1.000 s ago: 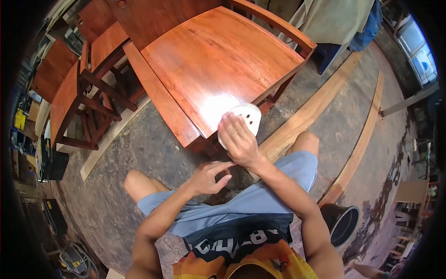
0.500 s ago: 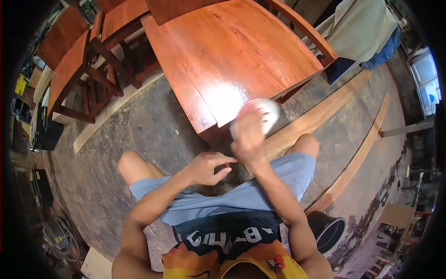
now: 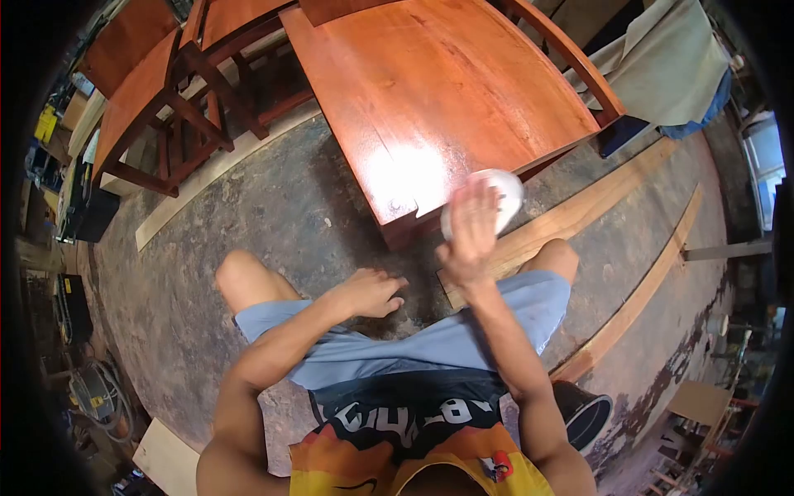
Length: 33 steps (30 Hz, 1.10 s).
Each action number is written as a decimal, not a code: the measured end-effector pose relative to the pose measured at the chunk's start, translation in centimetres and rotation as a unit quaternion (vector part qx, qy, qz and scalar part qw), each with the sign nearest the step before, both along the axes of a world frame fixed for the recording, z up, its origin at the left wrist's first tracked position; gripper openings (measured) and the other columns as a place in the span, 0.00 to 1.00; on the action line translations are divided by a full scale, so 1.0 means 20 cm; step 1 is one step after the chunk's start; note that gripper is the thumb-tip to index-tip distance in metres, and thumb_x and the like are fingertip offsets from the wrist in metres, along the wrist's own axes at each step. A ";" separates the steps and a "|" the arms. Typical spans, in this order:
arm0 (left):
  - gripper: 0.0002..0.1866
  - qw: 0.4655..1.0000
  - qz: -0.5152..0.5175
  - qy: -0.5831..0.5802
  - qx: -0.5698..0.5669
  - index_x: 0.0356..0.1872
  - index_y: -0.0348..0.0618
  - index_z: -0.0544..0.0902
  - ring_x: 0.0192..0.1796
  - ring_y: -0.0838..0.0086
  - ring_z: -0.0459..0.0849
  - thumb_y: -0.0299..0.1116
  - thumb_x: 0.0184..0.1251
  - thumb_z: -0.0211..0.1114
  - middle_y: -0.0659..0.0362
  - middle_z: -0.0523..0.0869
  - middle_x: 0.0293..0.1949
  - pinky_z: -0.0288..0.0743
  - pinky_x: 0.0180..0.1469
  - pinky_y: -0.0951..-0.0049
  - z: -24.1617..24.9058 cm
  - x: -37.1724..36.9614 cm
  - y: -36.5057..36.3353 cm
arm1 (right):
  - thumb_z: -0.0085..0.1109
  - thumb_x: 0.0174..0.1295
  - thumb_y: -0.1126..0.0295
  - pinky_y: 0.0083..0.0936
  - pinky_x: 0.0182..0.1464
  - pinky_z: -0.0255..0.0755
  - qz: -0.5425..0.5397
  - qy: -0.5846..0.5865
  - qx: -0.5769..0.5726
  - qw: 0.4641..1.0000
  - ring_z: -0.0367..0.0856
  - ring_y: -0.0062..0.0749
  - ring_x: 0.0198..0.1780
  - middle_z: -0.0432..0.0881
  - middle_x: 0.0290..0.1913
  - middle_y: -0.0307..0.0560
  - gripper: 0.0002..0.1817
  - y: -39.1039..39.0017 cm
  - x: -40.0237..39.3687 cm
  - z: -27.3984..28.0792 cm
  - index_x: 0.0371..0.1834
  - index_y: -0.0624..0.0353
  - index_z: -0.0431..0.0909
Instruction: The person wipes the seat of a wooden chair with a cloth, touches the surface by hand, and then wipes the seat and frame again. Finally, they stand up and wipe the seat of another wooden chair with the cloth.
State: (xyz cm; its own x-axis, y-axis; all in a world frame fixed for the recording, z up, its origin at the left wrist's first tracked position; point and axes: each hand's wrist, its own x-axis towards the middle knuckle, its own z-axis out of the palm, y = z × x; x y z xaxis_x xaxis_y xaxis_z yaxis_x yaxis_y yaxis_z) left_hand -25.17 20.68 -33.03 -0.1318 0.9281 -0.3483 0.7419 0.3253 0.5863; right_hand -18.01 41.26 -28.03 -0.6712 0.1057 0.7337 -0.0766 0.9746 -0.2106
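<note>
My right hand (image 3: 471,236) lies flat over a round white disc with dark holes (image 3: 510,202), which looks like a sanding disc. It is at the front edge of a glossy reddish-brown wooden chair (image 3: 447,91). Blur hides whether the disc presses on the wood. Over the floor between my knees, my left hand (image 3: 372,292) holds nothing, its fingers loosely bent and the thumb apart. A bright glare covers the seat's front left corner.
More reddish wooden chairs (image 3: 136,107) stand at the left. Long planks (image 3: 579,207) lie on the concrete floor (image 3: 273,198) to the right. A black bucket (image 3: 583,417) is beside my right hip. Beige cloth (image 3: 662,66) hangs behind the chair.
The view has shifted, so the chair appears further right. My right hand and the disc stay by its front edge. My left hand's fingers are more bent.
</note>
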 end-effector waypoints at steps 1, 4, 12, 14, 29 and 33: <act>0.24 1.000 0.002 -0.001 0.006 0.60 0.41 0.80 0.59 0.48 0.82 0.45 0.69 0.61 0.43 0.86 0.52 0.75 0.62 0.52 -0.01 0.01 0.01 | 0.51 0.61 0.76 0.61 0.78 0.47 0.041 -0.015 0.006 0.999 0.64 0.57 0.77 0.70 0.73 0.62 0.29 -0.08 0.02 -0.01 0.68 0.70 0.72; 0.25 1.000 -0.026 0.007 -0.015 0.60 0.41 0.80 0.57 0.48 0.83 0.47 0.69 0.59 0.42 0.86 0.51 0.77 0.60 0.51 -0.04 0.02 0.04 | 0.52 0.60 0.77 0.58 0.78 0.52 0.076 -0.009 0.153 0.985 0.67 0.57 0.75 0.73 0.72 0.61 0.31 0.08 0.04 -0.05 0.71 0.69 0.69; 0.18 1.000 0.000 0.012 0.021 0.38 0.41 0.89 0.48 0.46 0.86 0.43 0.53 0.63 0.43 0.88 0.41 0.80 0.52 0.48 -0.12 0.07 0.14 | 0.37 0.77 0.51 0.53 0.82 0.40 0.054 0.029 0.142 0.988 0.51 0.56 0.81 0.58 0.80 0.58 0.36 0.18 0.01 -0.26 0.80 0.65 0.55; 0.17 0.999 -0.021 -0.009 0.045 0.38 0.45 0.90 0.48 0.47 0.86 0.43 0.52 0.64 0.45 0.89 0.40 0.80 0.51 0.49 -0.24 0.04 0.17 | 0.33 0.79 0.54 0.49 0.82 0.42 0.063 0.083 0.134 0.985 0.52 0.51 0.82 0.57 0.81 0.56 0.33 0.24 -0.05 -0.16 0.79 0.65 0.57; 0.14 0.997 0.042 -0.003 0.066 0.36 0.48 0.91 0.48 0.52 0.87 0.42 0.51 0.66 0.49 0.90 0.39 0.79 0.53 0.51 -0.24 0.06 0.12 | 0.54 0.72 0.52 0.61 0.75 0.58 0.045 0.056 0.095 0.993 0.70 0.64 0.72 0.76 0.68 0.62 0.27 0.07 0.01 -0.16 0.57 0.69 0.81; 0.13 0.997 0.038 0.008 0.062 0.33 0.49 0.90 0.48 0.53 0.87 0.42 0.50 0.66 0.49 0.90 0.39 0.79 0.52 0.51 -0.34 0.05 0.14 | 0.54 0.71 0.52 0.60 0.75 0.58 0.064 0.054 0.080 0.993 0.71 0.64 0.71 0.76 0.68 0.63 0.27 0.04 0.02 -0.14 0.56 0.68 0.82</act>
State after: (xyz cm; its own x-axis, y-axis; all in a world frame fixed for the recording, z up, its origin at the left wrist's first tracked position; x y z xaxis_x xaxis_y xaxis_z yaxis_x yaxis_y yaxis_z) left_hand -24.27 23.40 -39.75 -0.2074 0.9510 -0.2291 0.7277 0.3066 0.6135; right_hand -17.68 42.03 -30.80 -0.5882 -0.0987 0.8027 -0.2160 0.9756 -0.0383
